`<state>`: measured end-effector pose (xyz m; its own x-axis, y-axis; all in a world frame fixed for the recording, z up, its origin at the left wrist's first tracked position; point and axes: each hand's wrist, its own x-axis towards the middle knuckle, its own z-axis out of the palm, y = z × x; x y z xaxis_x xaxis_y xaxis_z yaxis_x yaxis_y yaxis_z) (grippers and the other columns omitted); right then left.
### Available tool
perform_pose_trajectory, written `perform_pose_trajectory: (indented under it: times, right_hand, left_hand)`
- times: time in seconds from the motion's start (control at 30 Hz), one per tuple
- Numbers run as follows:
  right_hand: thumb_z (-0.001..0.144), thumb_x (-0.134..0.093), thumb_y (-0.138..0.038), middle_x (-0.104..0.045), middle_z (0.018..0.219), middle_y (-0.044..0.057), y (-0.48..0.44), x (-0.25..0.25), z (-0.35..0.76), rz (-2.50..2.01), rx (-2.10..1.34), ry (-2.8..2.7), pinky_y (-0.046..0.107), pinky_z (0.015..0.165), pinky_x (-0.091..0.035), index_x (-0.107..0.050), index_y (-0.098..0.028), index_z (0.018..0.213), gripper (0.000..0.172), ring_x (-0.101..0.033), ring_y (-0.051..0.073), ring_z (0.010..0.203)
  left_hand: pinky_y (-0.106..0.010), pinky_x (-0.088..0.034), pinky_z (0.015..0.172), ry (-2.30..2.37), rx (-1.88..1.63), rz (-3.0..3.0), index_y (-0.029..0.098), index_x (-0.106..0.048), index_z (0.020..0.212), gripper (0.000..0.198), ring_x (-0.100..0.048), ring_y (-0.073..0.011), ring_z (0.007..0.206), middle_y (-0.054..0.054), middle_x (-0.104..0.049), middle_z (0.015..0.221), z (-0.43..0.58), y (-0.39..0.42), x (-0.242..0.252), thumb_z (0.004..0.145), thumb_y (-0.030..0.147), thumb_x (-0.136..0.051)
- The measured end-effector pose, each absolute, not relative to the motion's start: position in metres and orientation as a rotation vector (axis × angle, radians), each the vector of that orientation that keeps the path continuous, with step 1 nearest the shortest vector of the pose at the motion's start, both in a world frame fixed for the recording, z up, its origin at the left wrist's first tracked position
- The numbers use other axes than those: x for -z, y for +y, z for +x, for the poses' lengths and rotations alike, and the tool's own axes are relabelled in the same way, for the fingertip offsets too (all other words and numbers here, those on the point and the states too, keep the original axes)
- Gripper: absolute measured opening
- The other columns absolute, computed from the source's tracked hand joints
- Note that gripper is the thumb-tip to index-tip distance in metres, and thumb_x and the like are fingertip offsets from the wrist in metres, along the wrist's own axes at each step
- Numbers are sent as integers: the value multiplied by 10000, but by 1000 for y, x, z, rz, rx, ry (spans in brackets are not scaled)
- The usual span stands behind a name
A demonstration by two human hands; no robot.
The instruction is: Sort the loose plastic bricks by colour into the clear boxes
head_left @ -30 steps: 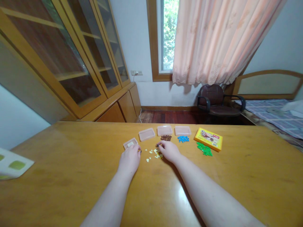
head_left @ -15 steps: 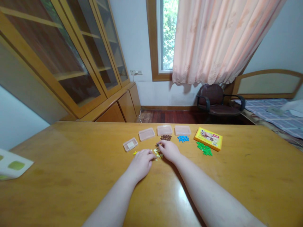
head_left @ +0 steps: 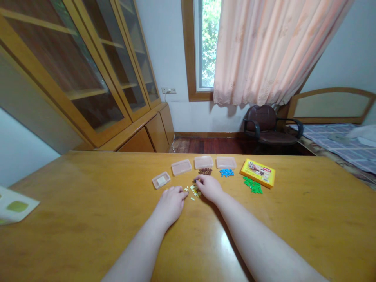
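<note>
My left hand (head_left: 170, 201) lies palm down on the wooden table (head_left: 88, 203), fingers curled over small pale yellow pieces (head_left: 194, 191). Whether it holds any is hidden. My right hand (head_left: 209, 187) rests just right of those pieces, its fingertips pinched near the brown pile (head_left: 205, 171). What it pinches is too small to name. A small clear box (head_left: 161, 180) with pale pieces inside sits left of my left hand.
Three more clear boxes (head_left: 203, 161) stand in a row behind the hands. Blue pieces (head_left: 226, 172), green pieces (head_left: 252, 185) and a yellow box (head_left: 257, 172) lie to the right. A white card (head_left: 14, 203) sits at the left edge. A chair (head_left: 268, 127) stands beyond the table.
My left hand moved from the small clear box rightward to the pale pieces, then drew back slightly. The right hand stayed put.
</note>
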<state>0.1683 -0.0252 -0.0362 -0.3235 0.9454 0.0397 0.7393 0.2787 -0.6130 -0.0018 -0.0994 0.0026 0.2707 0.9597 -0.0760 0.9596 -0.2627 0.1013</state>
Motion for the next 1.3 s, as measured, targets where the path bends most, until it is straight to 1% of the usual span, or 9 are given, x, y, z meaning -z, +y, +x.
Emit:
perform_pose_trajectory:
  times: [0.23, 0.37, 0.53, 0.67, 0.8, 0.93, 1.03, 1.13, 1.3]
  right_hand:
    - [852, -451, -327, -716, 965, 16, -25, 36, 170, -1512, -722, -2163, 242, 713, -430, -672, -260, 1007, 278, -642, 172, 870]
    - [853, -447, -330, -715, 977, 17, -26, 36, 170, -1529, -711, -2173, 248, 728, -430, -674, -264, 1008, 282, -639, 180, 894]
    - [859, -447, -340, -712, 991, 19, -26, 34, 170, -1551, -710, -2174, 254, 746, -430, -675, -266, 1007, 281, -634, 183, 918]
    - [862, -452, -324, -715, 968, 25, -27, 31, 169, -1562, -732, -2174, 242, 726, -429, -674, -251, 1010, 277, -640, 176, 899]
    - [867, -456, -335, -713, 982, 30, -27, 30, 168, -1586, -730, -2176, 243, 738, -427, -675, -251, 1024, 282, -639, 179, 919]
    - [868, -449, -339, -713, 986, 31, -26, 31, 168, -1578, -718, -2174, 244, 737, -426, -677, -254, 1018, 285, -637, 182, 919]
    - [870, -443, -343, -715, 973, 28, -26, 33, 168, -1553, -723, -2171, 242, 722, -426, -676, -253, 1007, 284, -640, 176, 893]
    - [864, -448, -332, -714, 981, 24, -26, 34, 169, -1550, -735, -2161, 240, 725, -426, -675, -253, 1008, 279, -639, 172, 899]
    - [858, -458, -316, -714, 982, 27, -26, 32, 169, -1554, -744, -2154, 238, 731, -428, -672, -248, 1022, 279, -640, 172, 905]
  left_hand:
    - [-356, -468, 782, 2122, 183, 2122, 198, -689, 935, 320, -630, -242, 904, -116, -667, 951, 1, -106, -13, 842, 194, -383]
    - [-377, -488, 760, 2225, 202, 1862, 173, -667, 939, 341, -658, -268, 898, -144, -694, 968, -8, -105, -12, 842, 215, -344]
    - [-369, -484, 808, 2209, 158, 1854, 156, -613, 1132, 411, -649, -261, 973, -170, -675, 1072, -9, -106, -11, 832, 195, -335]
    - [-387, -494, 762, 2129, 214, 1918, 165, -401, 1382, 540, -663, -276, 929, -188, -682, 1046, 3, -112, -6, 850, 216, -327]
    - [-381, -495, 741, 2127, 244, 1922, 194, -332, 1422, 558, -666, -277, 906, -187, -690, 1014, 7, -106, 0, 865, 224, -329]
    - [-379, -481, 821, 2080, 177, 2035, 214, -342, 1417, 571, -639, -259, 978, -162, -665, 1092, 3, -101, -5, 847, 179, -355]
    - [-403, -428, 949, 2029, 128, 2190, 136, -387, 1392, 552, -554, -268, 1136, -169, -590, 1235, 9, -115, -12, 842, 159, -334]
    - [-406, -349, 1061, 1982, 256, 2098, 49, -343, 1404, 581, -365, -282, 1329, -192, -353, 1453, 25, -136, -9, 843, 200, -351]
    - [-456, -254, 1123, 1928, 265, 2111, 27, -324, 1407, 617, -229, -302, 1386, -191, -218, 1498, 40, -136, 15, 849, 287, -373]
